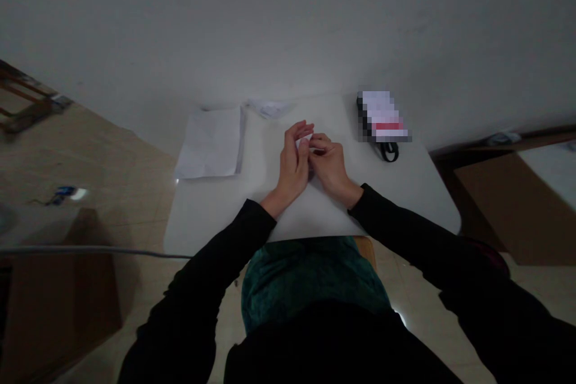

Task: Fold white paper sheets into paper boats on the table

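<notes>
Above the middle of the white table (211, 210), my left hand (294, 162) and my right hand (330, 165) meet. Between their fingers shows a bit of a small white piece of paper (304, 140), mostly covered by the hands. The left thumb presses against it while the left fingers curve behind. On the other side, my right fingers are bent and pinched together at its edge. To the left lies a stack of white paper sheets (210, 143). A crumpled, whitish, partly see-through wrapper or paper (271, 109) rests at the back edge.
A blurred-out white and red item (386, 114) with a black strap loop (389, 152) lies at the back right. A pale wall (288, 24) rises behind the table. Cardboard boxes (67, 300) stand on both sides, and a grey cable (99, 249) runs in from the left.
</notes>
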{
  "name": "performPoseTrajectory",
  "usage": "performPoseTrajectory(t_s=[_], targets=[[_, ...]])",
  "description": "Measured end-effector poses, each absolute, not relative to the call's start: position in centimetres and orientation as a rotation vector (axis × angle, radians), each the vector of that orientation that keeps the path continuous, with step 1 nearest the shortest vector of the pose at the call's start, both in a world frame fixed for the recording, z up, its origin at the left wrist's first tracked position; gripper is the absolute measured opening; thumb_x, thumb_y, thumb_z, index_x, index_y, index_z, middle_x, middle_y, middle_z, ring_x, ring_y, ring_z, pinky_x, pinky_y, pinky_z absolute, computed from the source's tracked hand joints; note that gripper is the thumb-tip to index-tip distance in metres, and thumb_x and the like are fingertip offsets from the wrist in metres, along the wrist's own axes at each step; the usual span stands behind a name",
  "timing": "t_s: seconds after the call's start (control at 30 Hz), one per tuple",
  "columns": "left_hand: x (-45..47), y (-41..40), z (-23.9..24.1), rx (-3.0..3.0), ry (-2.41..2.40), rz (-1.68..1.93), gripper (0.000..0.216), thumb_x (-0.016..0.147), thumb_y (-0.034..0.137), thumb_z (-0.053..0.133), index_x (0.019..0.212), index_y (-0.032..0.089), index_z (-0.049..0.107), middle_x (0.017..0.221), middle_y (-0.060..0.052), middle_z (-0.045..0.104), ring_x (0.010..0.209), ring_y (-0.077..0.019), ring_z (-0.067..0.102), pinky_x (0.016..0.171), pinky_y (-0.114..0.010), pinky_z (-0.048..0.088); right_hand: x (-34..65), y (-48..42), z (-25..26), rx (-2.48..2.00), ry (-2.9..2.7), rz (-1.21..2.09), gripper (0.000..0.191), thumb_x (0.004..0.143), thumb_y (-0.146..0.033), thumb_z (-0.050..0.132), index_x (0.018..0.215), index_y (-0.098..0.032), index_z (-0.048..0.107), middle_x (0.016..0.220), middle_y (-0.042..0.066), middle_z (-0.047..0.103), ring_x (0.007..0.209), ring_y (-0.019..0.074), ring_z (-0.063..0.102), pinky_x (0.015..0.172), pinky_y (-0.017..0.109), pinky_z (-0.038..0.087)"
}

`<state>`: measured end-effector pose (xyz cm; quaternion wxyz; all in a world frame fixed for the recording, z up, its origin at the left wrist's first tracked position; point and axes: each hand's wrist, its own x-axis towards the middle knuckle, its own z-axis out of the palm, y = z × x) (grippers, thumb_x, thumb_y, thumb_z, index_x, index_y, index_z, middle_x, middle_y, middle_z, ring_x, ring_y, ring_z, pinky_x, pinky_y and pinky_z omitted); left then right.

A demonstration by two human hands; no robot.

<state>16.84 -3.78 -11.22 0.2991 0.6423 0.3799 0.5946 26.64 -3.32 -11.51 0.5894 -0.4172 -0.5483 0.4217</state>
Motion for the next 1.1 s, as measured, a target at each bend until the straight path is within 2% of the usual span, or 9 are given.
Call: performPoseTrajectory(t_s=[0.13, 0.3, 0.4, 0.53, 0.67, 0.8, 0.93, 1.1], targets=[[16.6, -3.7, -10.9, 1.729, 1.009, 1.597, 0.043, 0.107, 0.056, 0.033, 0.136, 0.029, 0.048, 0.128, -0.009, 0.067, 0.119, -0.0197, 0.066, 0.107, -0.042, 0.051, 27.2, -2.8, -11.4, -0.914, -1.318, 0.985, 0.010, 0.079, -0.025, 0.075, 0.070, -0.026, 0.077, 0.092, 0.002, 0.066, 0.089, 0.0177, 0.062, 0.076, 0.036, 0.049], [16.5, -4.2, -10.7, 1.778, 0.987, 1.551, 0.043, 0.107, 0.055, 0.034, 0.136, 0.027, 0.048, 0.137, -0.012, 0.063, 0.121, -0.0206, 0.066, 0.104, -0.041, 0.052, 27.5, -2.6, -11.2, -0.965, -1.439, 0.818, 0.016, 0.080, -0.021, 0.072, 0.064, -0.023, 0.071, 0.084, 0.001, 0.058, 0.085, 0.0175, 0.055, 0.078, 0.038, 0.047], [16.6, -4.3, -10.4, 1.806, 0.993, 1.551, 0.043, 0.107, 0.056, 0.035, 0.137, 0.027, 0.046, 0.137, -0.012, 0.063, 0.120, -0.0208, 0.065, 0.101, -0.039, 0.053, 27.2, -3.0, -10.7, -0.997, -1.476, 0.620, 0.020, 0.085, -0.024, 0.071, 0.065, -0.023, 0.069, 0.083, 0.002, 0.051, 0.087, 0.0189, 0.051, 0.084, 0.040, 0.047], [16.9, -4.4, -9.7, 1.729, 1.053, 1.743, 0.044, 0.105, 0.058, 0.041, 0.136, 0.026, 0.045, 0.132, -0.012, 0.064, 0.120, -0.0208, 0.064, 0.102, -0.039, 0.051, 26.7, -3.6, -9.8, -1.030, -1.524, 0.499, 0.030, 0.092, -0.032, 0.067, 0.065, -0.021, 0.064, 0.086, 0.003, 0.048, 0.090, 0.0203, 0.048, 0.084, 0.041, 0.047], [16.9, -4.3, -9.7, 1.669, 1.137, 1.638, 0.047, 0.102, 0.064, 0.042, 0.120, 0.023, 0.055, 0.114, -0.010, 0.070, 0.103, -0.0187, 0.069, 0.089, -0.034, 0.055, 26.6, -3.7, -9.8, -1.087, -1.529, 0.483, 0.034, 0.096, -0.035, 0.061, 0.065, -0.021, 0.060, 0.088, 0.005, 0.048, 0.092, 0.0210, 0.048, 0.082, 0.040, 0.049], [16.7, -4.0, -10.1, 1.606, 1.208, 1.554, 0.049, 0.099, 0.069, 0.045, 0.103, 0.021, 0.058, 0.094, -0.005, 0.071, 0.086, -0.0162, 0.068, 0.080, -0.031, 0.055, 26.6, -3.6, -10.3, -1.140, -1.531, 0.526, 0.026, 0.095, -0.028, 0.062, 0.070, -0.022, 0.067, 0.089, 0.005, 0.051, 0.094, 0.0214, 0.049, 0.084, 0.040, 0.049], [16.6, -4.0, -10.0, 1.550, 1.221, 1.550, 0.051, 0.097, 0.072, 0.045, 0.096, 0.022, 0.056, 0.093, -0.005, 0.071, 0.085, -0.0159, 0.068, 0.078, -0.030, 0.054, 26.7, -3.7, -10.7, -1.214, -1.550, 0.539, 0.017, 0.090, -0.022, 0.068, 0.073, -0.023, 0.074, 0.099, 0.007, 0.055, 0.103, 0.0241, 0.050, 0.096, 0.046, 0.045], [16.7, -4.3, -10.0, 1.576, 1.266, 1.518, 0.052, 0.096, 0.073, 0.045, 0.098, 0.022, 0.053, 0.085, -0.003, 0.066, 0.076, -0.0152, 0.065, 0.072, -0.029, 0.051, 26.5, -3.9, -11.0, -1.287, -1.582, 0.515, 0.020, 0.090, -0.019, 0.064, 0.072, -0.023, 0.071, 0.098, 0.007, 0.052, 0.100, 0.0253, 0.046, 0.093, 0.047, 0.045]])
